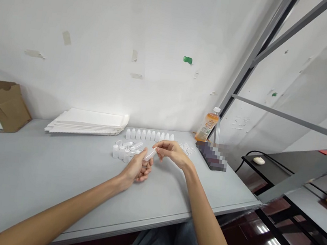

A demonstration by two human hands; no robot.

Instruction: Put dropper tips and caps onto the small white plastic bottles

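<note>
My left hand (138,168) is closed around a small translucent white dropper bottle (149,154), which is tilted with its top toward the right. At the bottle's top end, the fingertips of my right hand (169,150) are pinched together; the small part between them is mostly hidden. Just left of my hands, several similar bottles (115,151) stand or lie in a loose group. Behind the hands, a row of white capped bottles (143,135) stands upright. A pile of small white plastic parts (186,149) lies beyond my right hand.
On the grey table (51,175), a stack of white sheets or envelopes (90,121) lies near the wall. An open cardboard box (0,106) is at the far left. To the right are an orange drink bottle (207,126), a dark blurred flat object (212,156) and a metal frame (244,77).
</note>
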